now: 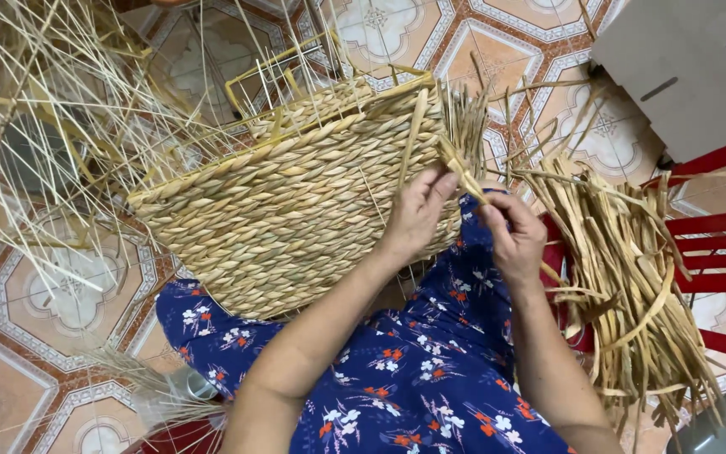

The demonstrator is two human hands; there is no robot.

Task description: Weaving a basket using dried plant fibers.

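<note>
A half-woven basket [287,210] of twisted straw-coloured fibre lies tilted on my lap, its thin stakes fanning out to the upper left. My left hand [418,214] presses against the basket's right side, fingers curled on the weave and thumb against a flat fibre strand [461,172]. My right hand [514,235] pinches the same strand just to the right, beside the basket's edge. The strand runs up between both hands toward loose upright ends at the rim.
A bundle of dried flat fibre strips [632,277] lies across a red plastic stool [716,244] on my right. A grey cardboard box [691,67] sits at the upper right. Patterned floor tiles [69,294] lie under loose thin stakes [44,126] on the left.
</note>
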